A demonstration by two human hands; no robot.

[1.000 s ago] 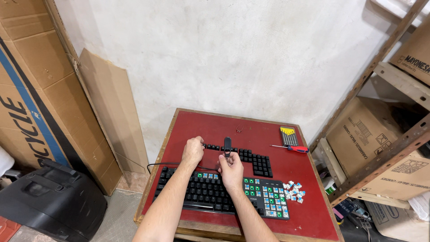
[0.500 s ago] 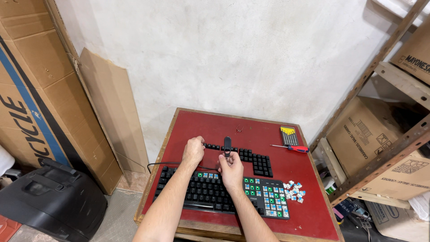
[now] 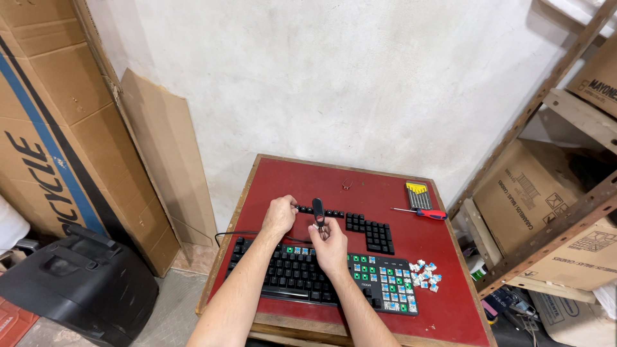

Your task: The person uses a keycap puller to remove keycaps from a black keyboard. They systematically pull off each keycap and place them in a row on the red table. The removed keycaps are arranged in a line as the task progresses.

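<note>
Clearly, in the head view, a black mechanical keyboard (image 3: 321,279) lies along the near edge of the red worktop (image 3: 360,180), many caps off so its green and blue switches show at the right end. The right hand (image 3: 331,244) is closed around a black keycap puller (image 3: 318,212), held upright above the board's far edge, where bare switches can be reached. The left hand (image 3: 279,215) is curled, knuckles up, resting at the left end of a row of loose black keycaps (image 3: 366,231) laid out just beyond the board; whether it pinches anything, I cannot tell. Pulled switches (image 3: 423,273) sit heaped at the right; a red-handled screwdriver (image 3: 424,213) and bit set (image 3: 418,195) lie farther off. Against the earlier frames, hands, tool and parts sit unchanged.
</note>
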